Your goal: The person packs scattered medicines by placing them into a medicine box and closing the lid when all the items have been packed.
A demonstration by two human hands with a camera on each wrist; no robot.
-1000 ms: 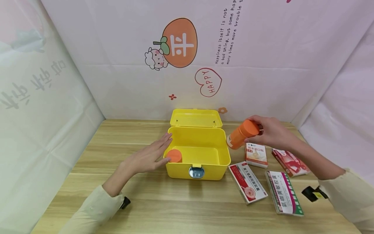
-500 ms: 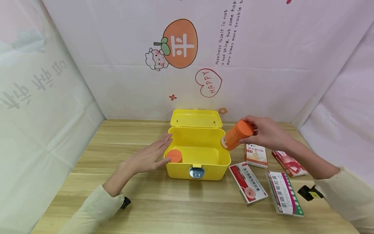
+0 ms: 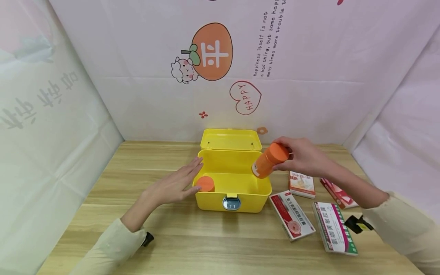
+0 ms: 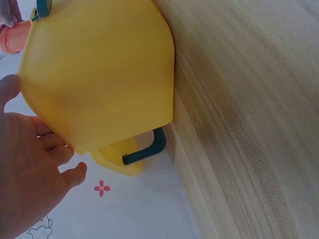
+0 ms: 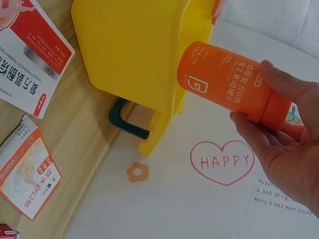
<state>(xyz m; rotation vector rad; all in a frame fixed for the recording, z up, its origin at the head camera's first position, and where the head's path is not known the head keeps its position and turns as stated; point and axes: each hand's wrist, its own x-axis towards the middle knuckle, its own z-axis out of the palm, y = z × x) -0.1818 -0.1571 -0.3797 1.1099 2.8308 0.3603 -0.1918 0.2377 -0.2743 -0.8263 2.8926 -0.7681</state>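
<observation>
Your right hand [image 3: 302,157] grips the tilted orange B-vitamin bottle [image 3: 265,165] by its cap end | shifted from right of the yellow box [image 3: 210,203] to over its right side (at the opening, not yet set down) | your left hand [image 3: 174,184], fingers extended, touches the box's left rim

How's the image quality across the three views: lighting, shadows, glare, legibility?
Head: brightest view, with a glint on the latch and a faint shadow on the table before the yellow box; right wrist: dimmer, though large print on the orange bottle stays legible; left wrist: also dim, with the left hand looking dark.
</observation>
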